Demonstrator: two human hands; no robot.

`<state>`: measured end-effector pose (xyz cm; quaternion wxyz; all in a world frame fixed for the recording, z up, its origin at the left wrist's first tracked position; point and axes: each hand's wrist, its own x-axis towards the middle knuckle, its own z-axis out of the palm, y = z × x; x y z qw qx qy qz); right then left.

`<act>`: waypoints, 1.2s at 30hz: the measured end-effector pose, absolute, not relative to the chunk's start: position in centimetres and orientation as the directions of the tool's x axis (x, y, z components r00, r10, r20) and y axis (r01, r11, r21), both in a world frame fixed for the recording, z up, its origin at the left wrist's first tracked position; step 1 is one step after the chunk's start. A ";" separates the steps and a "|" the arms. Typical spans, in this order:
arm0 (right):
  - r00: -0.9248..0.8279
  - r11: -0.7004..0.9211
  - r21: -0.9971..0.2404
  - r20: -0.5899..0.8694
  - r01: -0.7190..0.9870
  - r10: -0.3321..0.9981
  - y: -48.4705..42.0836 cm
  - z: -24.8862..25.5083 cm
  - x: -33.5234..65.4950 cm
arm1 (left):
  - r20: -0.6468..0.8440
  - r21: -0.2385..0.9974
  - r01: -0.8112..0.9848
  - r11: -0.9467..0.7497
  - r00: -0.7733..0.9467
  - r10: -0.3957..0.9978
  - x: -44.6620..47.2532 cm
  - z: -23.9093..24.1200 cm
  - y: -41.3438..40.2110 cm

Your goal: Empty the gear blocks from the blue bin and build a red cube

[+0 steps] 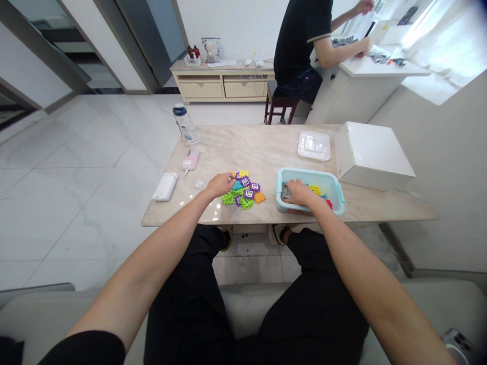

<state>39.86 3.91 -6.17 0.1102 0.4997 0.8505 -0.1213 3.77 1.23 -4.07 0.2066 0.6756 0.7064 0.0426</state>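
Note:
A pile of coloured interlocking plastic pieces [245,191] lies on the marble table [247,147] in front of me. My left hand [219,183] rests at the pile's left edge, fingers curled on a piece there. My right hand [299,193] reaches into a light blue plastic bin [335,183] that holds more coloured pieces; its fingers are curled around one I cannot make out.
A white box [371,154] and a clear lid [314,145] sit at the table's right. A water bottle [185,123], a pink item [190,160] and a white case [165,186] are on the left. Another person sits at a white desk [361,83] behind.

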 end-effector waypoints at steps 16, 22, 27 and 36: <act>-0.450 0.458 -0.068 -0.362 0.886 0.817 3.9 -5.6 39.2 | -0.248 0.324 0.940 0.101 -0.019 0.969 4.1 -3.4 1.0; -0.382 0.394 -0.048 -0.376 0.918 0.844 3.7 -4.7 39.1 | -0.249 0.327 0.940 0.100 -0.016 0.968 4.1 -3.3 0.9; -0.353 0.361 -0.044 -0.347 0.932 0.869 3.3 -3.9 39.4 | -0.227 0.341 0.937 0.074 0.006 0.974 3.6 -4.1 1.3; -0.417 0.336 -0.285 -0.301 0.898 0.858 4.0 -4.6 41.2 | -0.122 0.440 0.896 0.064 -0.011 0.993 2.3 -5.0 1.7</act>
